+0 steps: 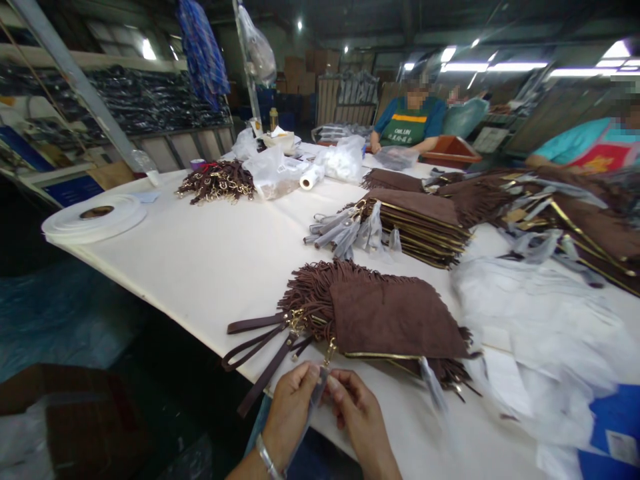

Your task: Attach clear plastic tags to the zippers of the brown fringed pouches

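My left hand (295, 407) pinches a strap in a clear plastic sleeve (316, 395) at the table's near edge. Beside it, my right hand (357, 413) is closed, its fingertips on the same sleeved strap. A gold clasp (330, 351) joins the strap to a brown fringed pouch (395, 317) lying flat on a small pile. The pouch has a gold zipper along its near side, with a plastic-wrapped pull (433, 383) hanging at the right. Several bare brown wrist straps (267, 373) stick out to the left from the pile.
Behind lies a stack of brown pouches (415, 223) with plastic-covered straps. Thin white plastic bags (540, 333) spread at the right. Farther back are a heap of straps with clasps (217, 181) and a tape roll (95, 217). Two people (413, 120) sit across the white table (200, 267).
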`<control>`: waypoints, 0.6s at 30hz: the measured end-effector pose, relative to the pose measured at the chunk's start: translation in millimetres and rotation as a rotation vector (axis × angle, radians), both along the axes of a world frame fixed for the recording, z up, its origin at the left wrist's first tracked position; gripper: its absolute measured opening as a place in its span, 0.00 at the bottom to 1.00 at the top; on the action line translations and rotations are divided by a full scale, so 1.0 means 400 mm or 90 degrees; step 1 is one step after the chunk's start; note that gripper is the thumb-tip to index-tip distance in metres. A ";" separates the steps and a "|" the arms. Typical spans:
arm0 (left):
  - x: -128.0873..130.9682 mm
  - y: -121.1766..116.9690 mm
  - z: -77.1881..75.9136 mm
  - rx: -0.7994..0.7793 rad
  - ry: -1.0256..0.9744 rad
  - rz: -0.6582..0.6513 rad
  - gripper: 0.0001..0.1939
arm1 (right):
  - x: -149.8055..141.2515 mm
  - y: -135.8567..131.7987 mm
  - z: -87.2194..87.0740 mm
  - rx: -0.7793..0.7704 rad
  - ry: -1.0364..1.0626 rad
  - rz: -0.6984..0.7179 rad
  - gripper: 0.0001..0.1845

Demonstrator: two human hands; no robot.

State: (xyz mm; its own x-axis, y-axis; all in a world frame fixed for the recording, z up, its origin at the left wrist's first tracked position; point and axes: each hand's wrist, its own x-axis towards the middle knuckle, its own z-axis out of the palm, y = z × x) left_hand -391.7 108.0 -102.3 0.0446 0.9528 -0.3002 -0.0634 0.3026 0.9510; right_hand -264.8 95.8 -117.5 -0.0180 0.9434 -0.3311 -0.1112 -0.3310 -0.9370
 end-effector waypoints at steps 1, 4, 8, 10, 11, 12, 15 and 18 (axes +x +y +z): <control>0.000 0.000 -0.002 0.004 0.001 -0.004 0.20 | -0.003 0.001 -0.002 -0.006 0.007 0.001 0.19; -0.001 0.002 -0.010 0.014 0.003 -0.016 0.19 | -0.009 0.013 -0.010 -0.024 0.034 -0.006 0.19; 0.001 0.010 -0.014 0.023 -0.001 -0.021 0.19 | -0.009 0.026 -0.020 -0.022 0.047 -0.011 0.19; 0.002 0.013 -0.010 0.019 -0.001 -0.022 0.20 | -0.008 0.029 -0.022 -0.022 0.047 -0.015 0.19; 0.002 0.014 -0.006 0.017 -0.004 -0.025 0.21 | -0.008 0.029 -0.022 -0.022 0.048 -0.019 0.19; 0.001 0.014 -0.001 0.017 -0.010 -0.031 0.21 | -0.008 0.030 -0.021 -0.020 0.052 -0.024 0.19; -0.006 0.013 0.012 0.035 -0.029 -0.047 0.21 | -0.006 0.030 -0.017 -0.014 0.063 -0.042 0.18; -0.015 0.012 0.022 0.029 -0.050 -0.038 0.20 | -0.005 0.030 -0.014 -0.018 0.063 -0.052 0.18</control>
